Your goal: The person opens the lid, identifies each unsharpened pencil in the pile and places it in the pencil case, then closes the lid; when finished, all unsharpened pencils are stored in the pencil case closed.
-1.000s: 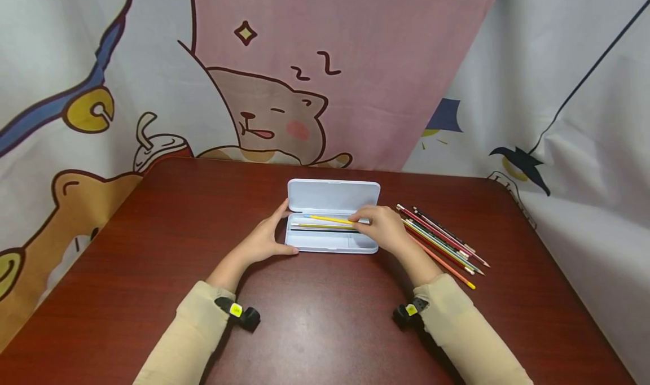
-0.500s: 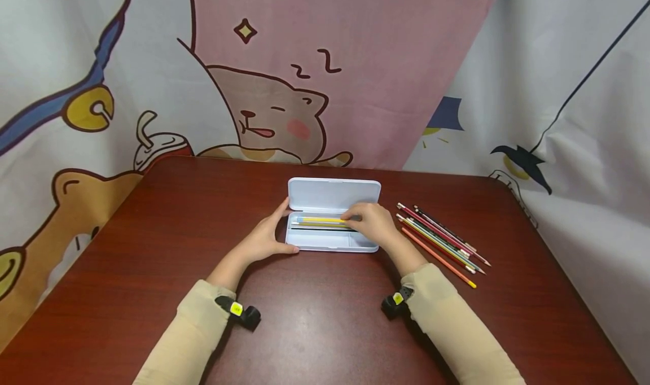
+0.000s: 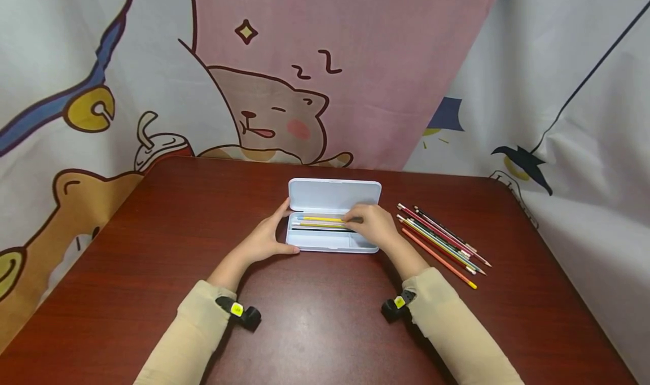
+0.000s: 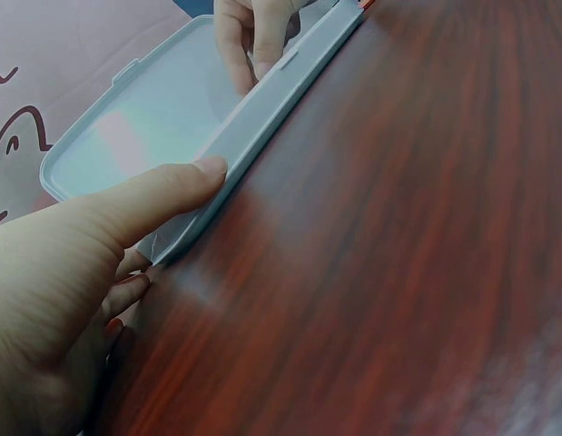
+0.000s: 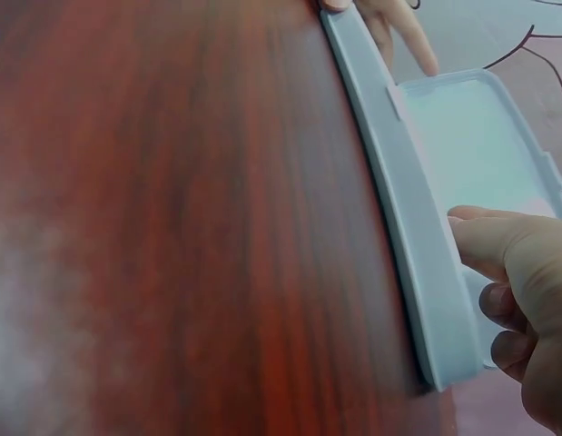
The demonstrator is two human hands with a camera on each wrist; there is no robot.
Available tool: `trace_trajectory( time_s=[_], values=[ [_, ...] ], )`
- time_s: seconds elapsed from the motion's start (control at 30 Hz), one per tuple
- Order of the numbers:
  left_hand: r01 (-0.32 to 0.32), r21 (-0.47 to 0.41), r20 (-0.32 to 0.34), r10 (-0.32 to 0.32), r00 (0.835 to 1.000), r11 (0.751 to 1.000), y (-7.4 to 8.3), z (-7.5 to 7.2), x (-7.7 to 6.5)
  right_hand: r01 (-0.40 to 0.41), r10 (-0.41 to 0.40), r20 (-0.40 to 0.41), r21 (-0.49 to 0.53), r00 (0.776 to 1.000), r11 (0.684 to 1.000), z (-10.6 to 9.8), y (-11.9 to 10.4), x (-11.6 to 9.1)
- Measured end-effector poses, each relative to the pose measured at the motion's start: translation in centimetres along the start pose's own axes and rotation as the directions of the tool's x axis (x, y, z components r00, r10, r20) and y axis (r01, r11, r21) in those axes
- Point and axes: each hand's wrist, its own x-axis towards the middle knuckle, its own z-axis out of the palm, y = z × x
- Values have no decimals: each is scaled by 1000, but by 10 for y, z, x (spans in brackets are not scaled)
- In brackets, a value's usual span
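Observation:
A white pencil case (image 3: 320, 241) lies on the table with its lid raised at the back. My left hand (image 3: 261, 239) holds its left end, thumb against the front wall and fingers toward the back, as the left wrist view also shows the thumb (image 4: 176, 193) on the front wall. My right hand (image 3: 373, 224) reaches into the case and pinches a yellow pencil (image 3: 321, 219) near its right part. Other pencils (image 3: 317, 226) lie beside it in the rear compartment. In the right wrist view the case wall hides the right fingertips and the pencil.
Right of the case lies a loose bunch of colored pencils (image 3: 442, 238), with an orange pencil (image 3: 439, 258) nearest my right forearm. The dark red-brown table (image 3: 304, 317) ends at a patterned curtain (image 3: 355, 91) behind.
The yellow pencil has come down from a slant over the case to lie along the rear compartment. My right hand has moved slightly left with it; the left hand stays put.

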Motion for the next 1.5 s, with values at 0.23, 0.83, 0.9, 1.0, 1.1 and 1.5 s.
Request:
trace_trajectory(
  time_s=[0.23,0.83,0.9,1.0,1.1,1.5],
  values=[
    [3,-3,1,-3,1000,1000,0,0,0,19,-13,-107,58,994,998,-13,0,-16],
    [1,2,-1,-1,1000,1000,-1,0,-1,-45,60,-200,77,978,996,-49,20,-79],
    [0,0,-2,0,1000,1000,-1,0,0,-49,64,-210,74,976,996,-52,24,-84],
    [-2,1,-2,2,1000,1000,-1,0,0,-48,62,-228,65,972,997,-57,30,-93],
    [-8,0,-3,8,1000,1000,-1,0,0,-50,62,-238,58,969,997,-60,37,-101],
    [-9,-8,-3,9,1000,1000,0,0,0,-196,194,-205,12,959,981,-76,60,-139]
  ],
)
